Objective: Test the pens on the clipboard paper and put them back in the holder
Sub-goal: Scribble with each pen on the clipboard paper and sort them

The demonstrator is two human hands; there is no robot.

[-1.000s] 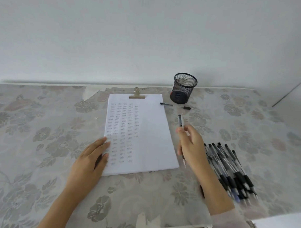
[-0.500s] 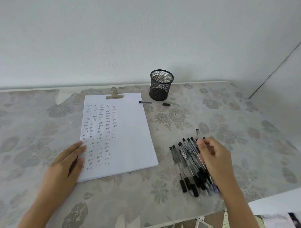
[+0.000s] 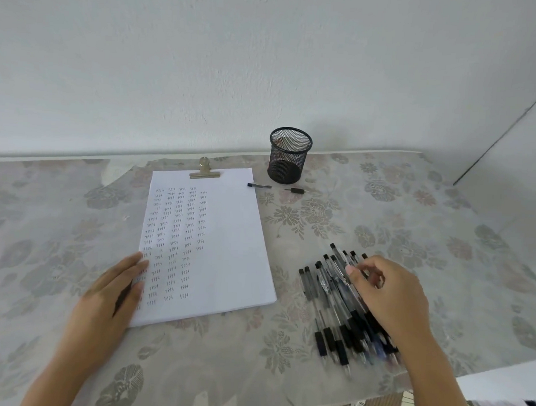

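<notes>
Head view showed the left grip (image 3: 105, 300) flat, fingers straight, pressing the lower left corner of the clipboard paper (image 3: 225, 247). The right grip (image 3: 388, 298) lay curled over the pile of pens (image 3: 328, 299) on the surface (image 3: 382, 213), right of the paper; whether it pinched one could not be told. The mesh holder (image 3: 288, 156) stood by the wall.

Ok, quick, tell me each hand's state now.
Left hand: open, flat on the paper's left edge.
Right hand: curled over the pen pile; grip cannot be told.
</notes>
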